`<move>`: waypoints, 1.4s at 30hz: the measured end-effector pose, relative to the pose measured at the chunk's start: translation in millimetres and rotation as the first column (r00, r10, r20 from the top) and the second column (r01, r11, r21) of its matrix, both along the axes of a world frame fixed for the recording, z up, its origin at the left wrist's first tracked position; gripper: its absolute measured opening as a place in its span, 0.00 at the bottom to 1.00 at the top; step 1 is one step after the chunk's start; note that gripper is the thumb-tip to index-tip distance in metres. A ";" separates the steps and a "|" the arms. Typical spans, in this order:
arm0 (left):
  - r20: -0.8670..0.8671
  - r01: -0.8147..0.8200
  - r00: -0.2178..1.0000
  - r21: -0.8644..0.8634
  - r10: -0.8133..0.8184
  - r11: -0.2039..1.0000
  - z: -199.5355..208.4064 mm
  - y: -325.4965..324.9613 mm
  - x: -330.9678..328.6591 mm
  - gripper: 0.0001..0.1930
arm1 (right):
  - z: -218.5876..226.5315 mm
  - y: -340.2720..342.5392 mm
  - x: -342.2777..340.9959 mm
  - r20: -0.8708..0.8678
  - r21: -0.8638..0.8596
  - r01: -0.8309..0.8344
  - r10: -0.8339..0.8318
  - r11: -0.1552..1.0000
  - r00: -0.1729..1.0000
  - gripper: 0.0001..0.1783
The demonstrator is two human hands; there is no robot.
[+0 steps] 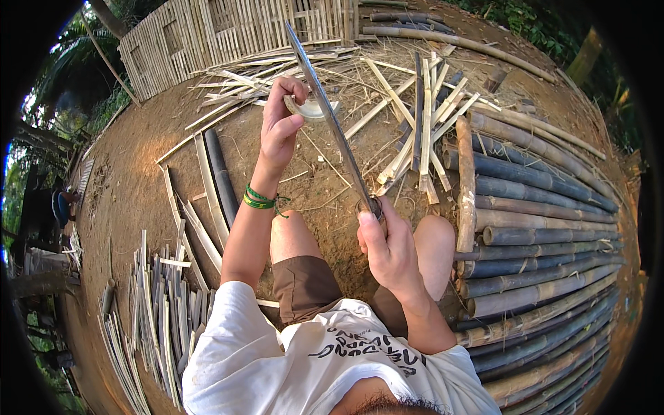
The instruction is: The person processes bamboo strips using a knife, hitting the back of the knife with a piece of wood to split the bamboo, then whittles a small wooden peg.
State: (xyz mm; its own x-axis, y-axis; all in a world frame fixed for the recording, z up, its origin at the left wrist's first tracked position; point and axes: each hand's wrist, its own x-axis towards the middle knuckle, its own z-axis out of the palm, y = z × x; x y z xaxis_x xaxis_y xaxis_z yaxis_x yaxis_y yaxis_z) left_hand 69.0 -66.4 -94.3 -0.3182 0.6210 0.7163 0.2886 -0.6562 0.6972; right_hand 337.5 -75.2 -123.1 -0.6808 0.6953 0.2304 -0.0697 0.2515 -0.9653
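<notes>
One long machete runs from the right hand, whose fingers are clamped round its handle near the knees, up and slightly left to its tip at the far woven bamboo panel. Its blade is narrow, grey and straight. The left hand pinches one short, pale, curved bamboo piece against the blade's left side, fingers closed on it. A stack of dark bamboo poles lies right; split strips lie near left.

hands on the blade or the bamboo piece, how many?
2. The right hand grips the long blade at its handle end; the left hand holds a curved bamboo piece against the blade higher up.
</notes>
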 end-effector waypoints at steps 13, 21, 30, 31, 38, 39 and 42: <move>-0.153 -0.443 0.846 0.335 0.511 0.832 23.3 3.3 28.5 0.28 | -5.0 14.7 16.6 0.062 -0.045 0.037 -0.034 0.998 0.997 0.27; 0.330 -0.707 0.707 0.353 0.625 0.613 -14.6 13.5 54.2 0.14 | -21.0 12.5 6.5 0.055 -0.076 0.030 -0.026 0.997 0.998 0.27; 0.255 -0.629 0.776 0.253 0.576 0.735 -55.5 25.4 66.6 0.09 | -15.0 10.9 -7.4 0.025 -0.036 -0.014 0.015 0.999 1.000 0.26; 0.247 -0.599 0.799 0.241 0.549 0.763 -55.4 28.1 60.8 0.10 | -17.6 14.2 -6.0 0.020 -0.052 -0.013 0.014 0.999 1.000 0.26; 0.051 -0.402 0.916 0.138 0.398 0.905 -27.8 13.8 19.5 0.12 | -18.9 8.9 -11.2 0.069 0.010 -0.001 0.000 1.000 0.998 0.26; 0.055 -0.397 0.918 0.125 0.393 0.909 -27.5 13.7 19.0 0.13 | -18.5 7.0 -12.3 0.080 0.016 0.005 -0.007 1.000 0.997 0.26; 0.051 -0.389 0.921 0.118 0.386 0.914 -24.7 14.5 15.9 0.13 | -24.1 5.2 -16.7 0.041 0.024 -0.007 0.006 1.000 0.999 0.26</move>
State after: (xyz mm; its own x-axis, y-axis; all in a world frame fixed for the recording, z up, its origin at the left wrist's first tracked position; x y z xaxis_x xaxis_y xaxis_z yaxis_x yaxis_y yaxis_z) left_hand 84.9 -51.9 -119.0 -0.5355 0.3529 0.7673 0.5207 -0.5773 0.6289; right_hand 320.8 -70.0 -147.2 -0.6945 0.6854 0.2188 -0.0320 0.2744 -0.9611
